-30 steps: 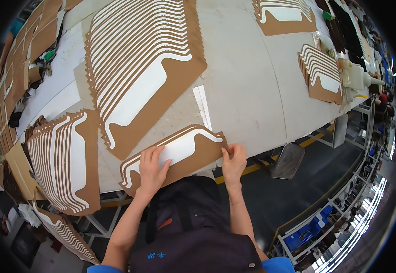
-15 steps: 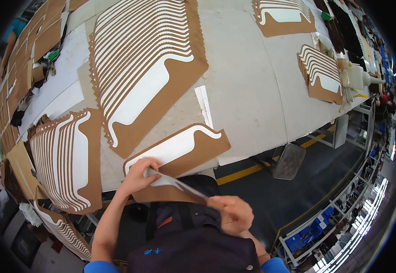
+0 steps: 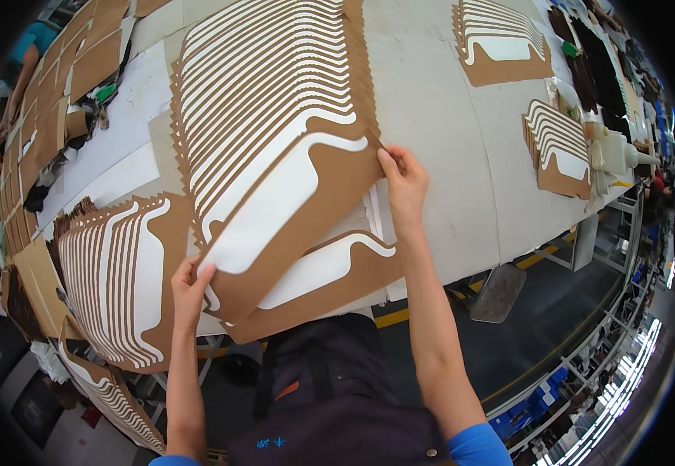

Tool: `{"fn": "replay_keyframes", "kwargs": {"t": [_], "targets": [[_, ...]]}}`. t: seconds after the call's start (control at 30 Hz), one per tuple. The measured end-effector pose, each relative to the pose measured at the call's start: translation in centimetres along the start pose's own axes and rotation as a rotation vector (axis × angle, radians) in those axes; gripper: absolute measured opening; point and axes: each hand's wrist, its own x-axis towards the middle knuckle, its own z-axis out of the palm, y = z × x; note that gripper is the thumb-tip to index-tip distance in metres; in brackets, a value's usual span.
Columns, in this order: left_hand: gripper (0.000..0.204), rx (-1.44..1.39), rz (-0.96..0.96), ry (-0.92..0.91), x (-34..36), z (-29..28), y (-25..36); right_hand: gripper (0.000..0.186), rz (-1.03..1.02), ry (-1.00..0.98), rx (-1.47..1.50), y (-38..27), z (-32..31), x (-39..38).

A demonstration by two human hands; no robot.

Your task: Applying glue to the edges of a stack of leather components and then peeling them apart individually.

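A brown flat panel [image 3: 336, 200] with a white shaped piece on it is held up between my two hands. Its lower left end is pinched by my left hand [image 3: 190, 293], thumb on top. At the upper right corner, the fingers of my right hand [image 3: 406, 182] close on it. The panel lies aslant over the near edge of a large fanned row of similar panels [image 3: 267, 85], covering part of the nearest one. Below it, a single brown and white panel [image 3: 326, 272] rests at the table's front edge, partly hidden by the held one.
On the pale table [image 3: 438, 155], another fanned row [image 3: 124, 287] stands at the left. Two smaller rows [image 3: 504, 66] [image 3: 558, 155] lie at the right, beside a white squeeze bottle [image 3: 613, 151]. A person's arm [image 3: 19, 89] shows at the far left.
My hands have moved from close to my body, up and apart over the table. The panel between them has swung from edge-on to face up, toward the large row.
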Motion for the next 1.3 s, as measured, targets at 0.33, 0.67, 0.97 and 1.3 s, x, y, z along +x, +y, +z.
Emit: {"fn": "replay_keyframes", "kwargs": {"t": [0.33,0.67,0.97,1.3], "targets": [[0.023,0.019,0.105,0.048,5.0,0.6,-1.8,0.007,-0.345,0.078,-0.434,3.3,2.6,5.0],[0.02,0.013,0.116,0.092,6.0,0.9,-3.3,0.006,-0.378,0.09,-0.503,3.5,2.5,5.2],[0.017,0.066,0.093,0.136,6.1,1.3,-3.2,0.005,-0.389,0.115,-0.547,3.9,2.7,5.5],[0.019,0.152,0.117,0.188,6.0,0.4,-4.0,0.029,-0.26,0.054,-0.617,3.2,-3.6,-0.8]]}}
